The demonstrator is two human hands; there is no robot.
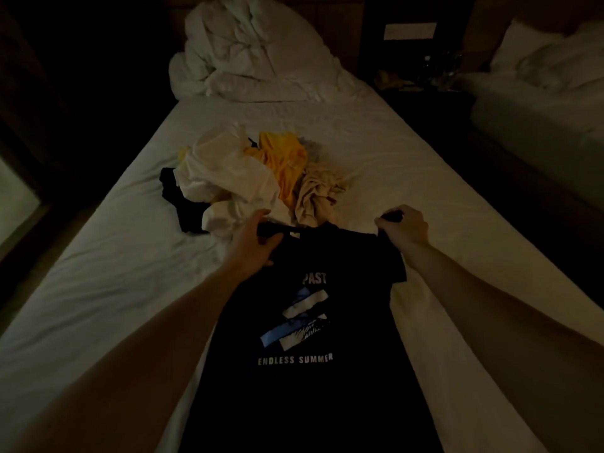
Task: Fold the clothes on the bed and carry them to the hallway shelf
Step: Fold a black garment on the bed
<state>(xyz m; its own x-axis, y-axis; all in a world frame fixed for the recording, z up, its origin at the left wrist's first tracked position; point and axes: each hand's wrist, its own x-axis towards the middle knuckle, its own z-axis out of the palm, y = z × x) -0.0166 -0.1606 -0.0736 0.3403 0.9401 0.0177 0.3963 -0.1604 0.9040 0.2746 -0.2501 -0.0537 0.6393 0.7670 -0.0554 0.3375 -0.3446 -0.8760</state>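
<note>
Dark T-shirt (294, 322) lies print-up on the bed (98, 289), long axis running from me toward the unfolded pile (248, 178). My left hand (251, 240) and right hand (403, 225) each pinch a shoulder at the far end — equally near, collar between them.

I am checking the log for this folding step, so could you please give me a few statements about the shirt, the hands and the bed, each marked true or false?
1. Both hands grip the black T-shirt at its shoulders. True: left hand, right hand.
2. The shirt's print faces down. False: "ENDLESS SUMMER" reads face up.
3. A yellow garment lies in the unfolded pile beyond the shirt. True.
4. The white duvet is spread flat over the bed. False: it is bunched at the far end.
</note>
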